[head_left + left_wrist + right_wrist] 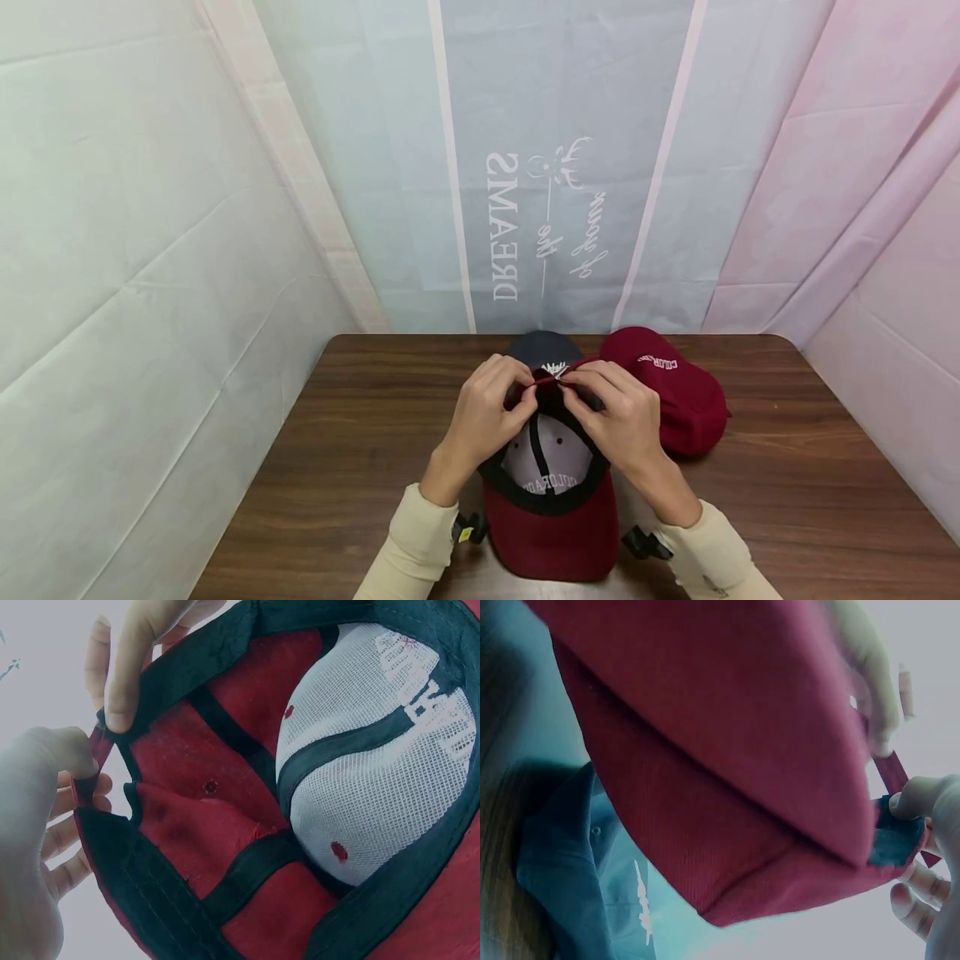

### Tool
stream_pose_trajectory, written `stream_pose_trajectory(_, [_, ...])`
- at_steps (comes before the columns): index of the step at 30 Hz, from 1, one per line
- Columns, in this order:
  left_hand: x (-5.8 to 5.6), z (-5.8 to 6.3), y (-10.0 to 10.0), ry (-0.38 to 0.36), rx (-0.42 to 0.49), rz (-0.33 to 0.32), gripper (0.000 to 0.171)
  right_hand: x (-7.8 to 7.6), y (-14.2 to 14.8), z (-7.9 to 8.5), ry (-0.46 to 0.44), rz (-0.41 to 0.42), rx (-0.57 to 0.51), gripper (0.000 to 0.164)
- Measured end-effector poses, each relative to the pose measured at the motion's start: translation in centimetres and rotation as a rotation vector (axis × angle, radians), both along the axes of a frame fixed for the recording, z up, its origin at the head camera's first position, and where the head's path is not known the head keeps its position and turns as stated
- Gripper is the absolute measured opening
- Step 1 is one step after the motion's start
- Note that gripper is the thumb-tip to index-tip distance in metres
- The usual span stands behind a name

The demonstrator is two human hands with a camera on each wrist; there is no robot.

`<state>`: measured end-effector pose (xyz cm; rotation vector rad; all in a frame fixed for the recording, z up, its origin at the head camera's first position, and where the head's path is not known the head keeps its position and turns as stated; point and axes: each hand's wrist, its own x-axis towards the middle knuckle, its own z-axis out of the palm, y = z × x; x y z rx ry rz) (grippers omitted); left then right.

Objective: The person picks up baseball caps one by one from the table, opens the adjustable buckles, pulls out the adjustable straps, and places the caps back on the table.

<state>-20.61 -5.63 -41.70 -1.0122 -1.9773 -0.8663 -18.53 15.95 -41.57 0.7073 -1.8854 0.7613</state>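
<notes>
A dark red baseball cap (551, 537) is held up with its hollow side facing me and its brim toward the near table edge. Inside it, a whitish backing (375, 742) with dark seam tapes shows reversed lettering. My left hand (487, 412) pinches one side of the cap's narrow back strap (96, 750) between thumb and fingers. On the other side of it, my right hand (618, 417) pinches the strap end the same way. The fingertips of both hands are close together at the strap. In the right wrist view, the red crown (705, 750) hides part of a hand.
Behind the held cap lies a dark blue cap (536, 346) with white embroidery, partly covered. Another dark red cap (686, 400) with white lettering lies to the right on the wooden table (360, 450). A printed cloth curtain (555, 100) hangs behind the table's far edge.
</notes>
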Motion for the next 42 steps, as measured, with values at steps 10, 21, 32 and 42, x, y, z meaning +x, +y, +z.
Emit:
stream_pose_trajectory(10, [0.0, 0.2, -0.4, -0.007, 0.007, 0.004, 0.012, -0.2, 0.5, -0.1, -0.009, -0.005, 0.001, 0.017])
stream_pose_trajectory(21, [0.0, 0.2, -0.7, 0.005, 0.013, 0.018, 0.013, -0.1, 0.7, 0.2, -0.001, -0.028, -0.008, 0.011])
stream_pose_trajectory(32, [-0.2, 0.0, -1.4, 0.002, 0.024, 0.044, 0.014, -0.2, 1.2, 0.4, 0.000, -0.054, -0.020, 0.016])
stream_pose_trajectory(42, [-0.2, -0.2, -1.7, 0.015, 0.027, 0.072, 0.014, -0.1, 1.3, 0.2, 0.001, -0.068, -0.041, 0.016])
